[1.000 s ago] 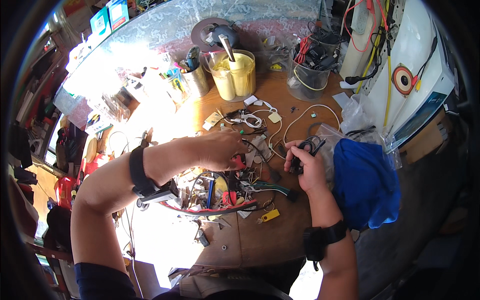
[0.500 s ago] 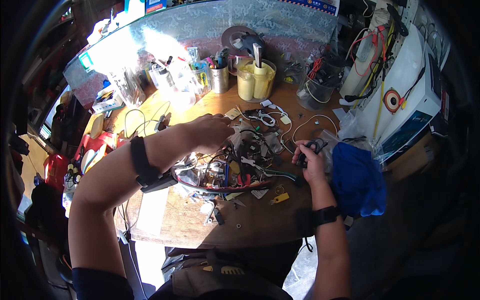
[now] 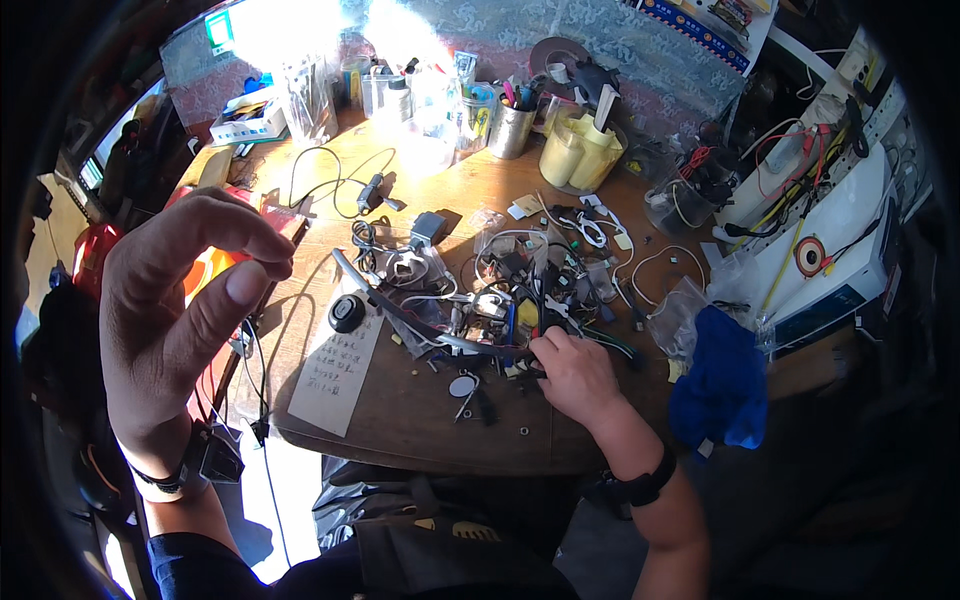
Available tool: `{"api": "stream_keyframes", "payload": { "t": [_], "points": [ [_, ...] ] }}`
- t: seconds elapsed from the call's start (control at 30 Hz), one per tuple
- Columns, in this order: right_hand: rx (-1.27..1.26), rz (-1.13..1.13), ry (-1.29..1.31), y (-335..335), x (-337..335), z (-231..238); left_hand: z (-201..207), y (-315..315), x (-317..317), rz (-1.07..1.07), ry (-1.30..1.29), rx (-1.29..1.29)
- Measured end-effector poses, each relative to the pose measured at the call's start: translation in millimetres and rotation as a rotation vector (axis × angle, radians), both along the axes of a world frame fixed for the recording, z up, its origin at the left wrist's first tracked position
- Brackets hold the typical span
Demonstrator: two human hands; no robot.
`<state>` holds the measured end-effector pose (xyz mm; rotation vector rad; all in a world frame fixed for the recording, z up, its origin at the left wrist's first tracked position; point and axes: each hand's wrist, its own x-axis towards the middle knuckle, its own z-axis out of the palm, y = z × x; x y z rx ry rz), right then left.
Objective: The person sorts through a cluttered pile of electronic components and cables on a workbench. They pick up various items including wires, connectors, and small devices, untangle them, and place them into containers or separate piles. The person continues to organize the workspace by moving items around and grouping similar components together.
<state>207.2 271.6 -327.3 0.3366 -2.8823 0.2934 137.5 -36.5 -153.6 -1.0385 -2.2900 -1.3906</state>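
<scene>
Head camera, with the jumbled pile of cables and small parts (image 3: 510, 285) as the dial's centre: this pile lies mid-table; a grey strip (image 3: 400, 315) borders it from 9 round to 6 o'clock. At 5 o'clock the right hand (image 3: 578, 375) reaches in, fingers bent and nearly closed, tips touching the near edge; whether it grips anything I cannot tell. At 9 o'clock, raised well apart from the pile, the left hand (image 3: 180, 310) curls thumb and forefinger close together; whether something small sits between them I cannot tell. Handled well, I would judge, each piece is pinched singly; lifted slowly, so looped cords do not drag neighbours along; and kept clear of the paper sheet (image 3: 335, 380) at 8 and the blue cloth (image 3: 720, 380) at 4.
</scene>
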Motion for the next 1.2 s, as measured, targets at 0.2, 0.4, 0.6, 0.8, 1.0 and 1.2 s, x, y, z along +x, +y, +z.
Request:
{"api": "stream_keyframes", "payload": {
  "t": [0.2,0.4,0.6,0.8,1.0,1.2],
  "points": [
    [-0.495,-0.3,0.052,41,-8,17,-53,-34,-1,-0.052,-0.288,0.085],
    [-0.978,-0.464,-0.124,60,-6,33,-117,-27,-35,-0.09,-0.526,-0.143],
    [-1.049,-0.453,-0.195,56,-16,41,-144,-14,-64,-0.072,-0.657,-0.282],
    [-1.092,-0.327,-0.174,45,-36,72,-173,-9,-89,-0.066,-0.47,-0.217],
    [-0.895,-0.397,-0.298,59,-87,75,-192,-9,-100,-0.134,-0.558,-0.075],
    [0.142,-0.59,0.182,72,-141,54,-187,-13,-104,-0.154,-0.746,-0.001]
  ]
}}
